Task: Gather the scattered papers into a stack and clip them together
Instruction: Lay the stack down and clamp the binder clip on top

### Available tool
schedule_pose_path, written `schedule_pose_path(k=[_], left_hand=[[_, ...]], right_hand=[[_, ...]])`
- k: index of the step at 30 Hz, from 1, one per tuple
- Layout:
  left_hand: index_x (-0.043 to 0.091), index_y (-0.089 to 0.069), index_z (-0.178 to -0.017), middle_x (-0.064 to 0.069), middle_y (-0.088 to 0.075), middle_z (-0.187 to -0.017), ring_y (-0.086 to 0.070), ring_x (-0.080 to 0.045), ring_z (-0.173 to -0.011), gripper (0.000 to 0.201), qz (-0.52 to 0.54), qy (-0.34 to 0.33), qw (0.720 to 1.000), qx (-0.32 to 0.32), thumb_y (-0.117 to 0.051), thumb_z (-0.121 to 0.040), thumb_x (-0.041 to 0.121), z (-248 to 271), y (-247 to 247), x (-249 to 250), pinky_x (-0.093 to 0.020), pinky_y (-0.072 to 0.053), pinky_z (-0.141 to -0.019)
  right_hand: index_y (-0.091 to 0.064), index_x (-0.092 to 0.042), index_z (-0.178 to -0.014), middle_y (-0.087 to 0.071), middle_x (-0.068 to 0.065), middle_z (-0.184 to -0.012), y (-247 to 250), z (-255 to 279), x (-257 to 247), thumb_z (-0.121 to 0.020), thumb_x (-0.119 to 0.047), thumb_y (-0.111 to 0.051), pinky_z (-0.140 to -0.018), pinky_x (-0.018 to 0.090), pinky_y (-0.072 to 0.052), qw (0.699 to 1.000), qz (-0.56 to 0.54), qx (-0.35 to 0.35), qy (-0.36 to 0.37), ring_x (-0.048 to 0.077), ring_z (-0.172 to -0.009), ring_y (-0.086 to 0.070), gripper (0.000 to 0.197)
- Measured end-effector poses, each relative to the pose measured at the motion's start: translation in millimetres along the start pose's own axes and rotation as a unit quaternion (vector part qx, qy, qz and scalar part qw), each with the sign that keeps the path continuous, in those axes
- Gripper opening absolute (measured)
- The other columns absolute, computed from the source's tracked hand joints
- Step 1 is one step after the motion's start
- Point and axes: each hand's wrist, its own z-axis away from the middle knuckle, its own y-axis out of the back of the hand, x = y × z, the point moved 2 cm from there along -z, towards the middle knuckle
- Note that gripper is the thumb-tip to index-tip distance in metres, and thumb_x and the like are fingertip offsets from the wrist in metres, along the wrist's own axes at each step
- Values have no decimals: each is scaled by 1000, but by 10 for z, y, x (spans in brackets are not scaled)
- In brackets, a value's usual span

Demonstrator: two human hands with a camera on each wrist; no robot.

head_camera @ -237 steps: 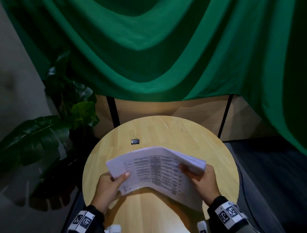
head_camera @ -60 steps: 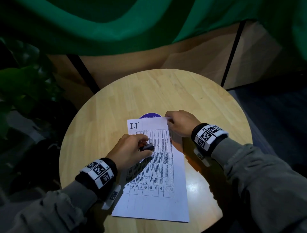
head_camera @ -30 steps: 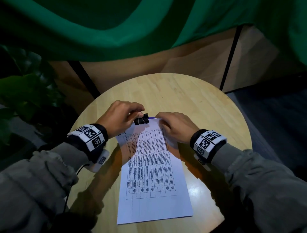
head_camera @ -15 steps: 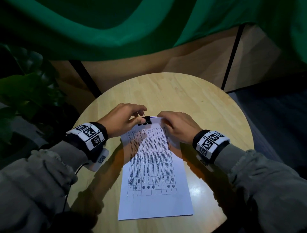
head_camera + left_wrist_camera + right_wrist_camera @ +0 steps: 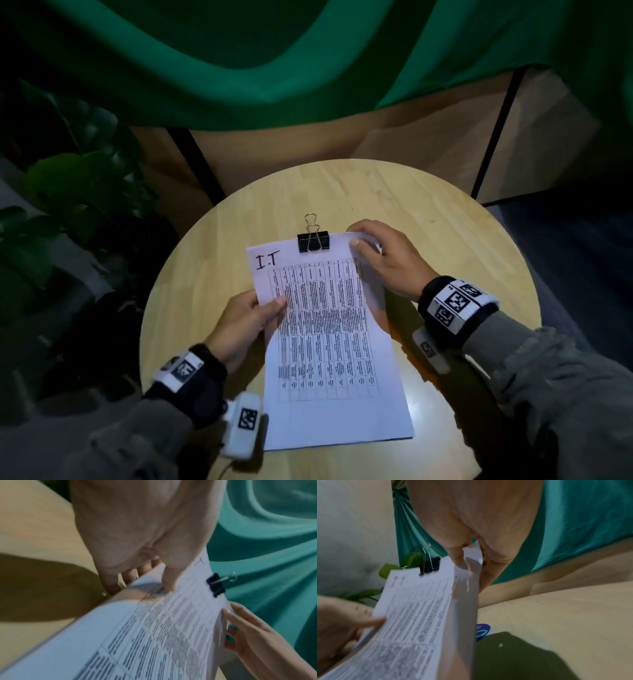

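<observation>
A stack of printed papers [image 5: 329,342], headed "I.T", is held a little above the round wooden table [image 5: 212,274]. A black binder clip [image 5: 313,241] bites the middle of the stack's far edge, its wire handles up. My left hand [image 5: 255,310] pinches the stack's left edge, thumb on top, fingers under it. My right hand [image 5: 373,245] pinches the far right corner. In the left wrist view the thumb presses the papers [image 5: 154,635] near the clip [image 5: 215,585]. The right wrist view shows the clip [image 5: 430,566] and the papers [image 5: 412,622] raised off the table.
A green curtain [image 5: 274,51] hangs behind the table. A leafy plant [image 5: 68,205] stands to the left. Wooden panels with black posts [image 5: 493,137] stand behind. A blue round sticker [image 5: 482,630] lies on the table under the papers.
My left hand has let go of the clip, which stays on the stack's far edge, and has moved down to pinch the left edge. The stack has lifted slightly.
</observation>
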Motion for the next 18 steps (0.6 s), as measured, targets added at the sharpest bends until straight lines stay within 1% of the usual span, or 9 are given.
schedule_pose_path(k=[2, 4, 5, 7, 8, 10, 12, 14, 18], left_hand=[[4, -70, -140, -7, -79, -137, -75, -24, -128, 32, 86, 1, 996, 25, -66, -109, 9, 3, -85, -154, -41, -55, -115], [3, -69, -141, -7, -79, -137, -75, -21, -127, 33, 131, 2, 990, 59, -65, -109, 7, -58, -130, -214, -37, -55, -114], [3, -70, -139, -7, -80, -134, -77, -20, -123, 31, 133, 4, 988, 77, -65, -109, 6, -97, -145, -216, -35, -57, -110], [3, -72, -137, -7, -81, -129, -78, -23, -118, 29, 109, 9, 987, 117, -66, -109, 6, -195, -155, -219, -38, -57, -109], [4, -73, -135, -7, -81, -127, -77, -24, -116, 27, 82, 11, 987, 137, -67, -109, 6, -253, -155, -212, -40, -57, -108], [9, -75, -127, -5, -80, -121, -76, -23, -108, 21, 19, 11, 985, 173, -69, -107, 6, -355, -148, -188, -40, -57, -104], [12, -77, -119, -6, -82, -119, -77, -27, -103, 16, -61, 16, 979, 196, -73, -104, 9, -486, -112, -201, -42, -60, -104], [10, -77, -121, -8, -82, -119, -77, -31, -105, 19, -156, 20, 966, 204, -76, -102, 14, -591, -87, -194, -43, -62, -103], [10, -72, -126, -10, -80, -125, -76, -36, -111, 30, -260, 21, 941, 216, -80, -99, 21, -745, -59, -145, -39, -61, -97]], right_hand=[[-57, -34, -139, -68, 1, -121, -27, -2, 22, -109, -28, -57, -89, 44, -53, 997, -47, 21, -51, 26, -102, -65, 31], [-45, -33, -153, -65, 5, -106, -79, -12, 109, -103, -18, -63, -82, 39, -51, 988, -69, 9, -140, 25, -91, -62, 55], [-44, -28, -155, -66, 4, -101, -126, -7, 173, -99, -13, -66, -81, 38, -51, 980, -69, -12, -187, 23, -88, -63, 62], [-57, -21, -144, -74, 4, -104, -235, 0, 286, -90, -5, -69, -91, 42, -60, 967, -45, -66, -244, 24, -97, -71, 57], [-64, -20, -135, -77, 4, -107, -280, 9, 322, -88, -3, -70, -94, 44, -61, 963, -24, -84, -255, 27, -102, -74, 50], [-71, -19, -125, -79, 5, -110, -345, 27, 350, -87, -1, -73, -94, 39, -61, 960, 13, -96, -262, 28, -105, -75, 43], [-75, -16, -121, -78, 2, -105, -384, 18, 382, -86, -2, -77, -86, 33, -59, 960, 36, -91, -263, 26, -103, -74, 38], [-78, -16, -115, -71, -3, -94, -392, 1, 392, -85, -4, -79, -76, 29, -53, 959, 55, -83, -264, 24, -96, -70, 32], [-79, -14, -120, -73, 3, -107, -403, -26, 356, -90, -9, -81, -87, 30, -50, 962, 85, -56, -253, 27, -108, -69, 31]])
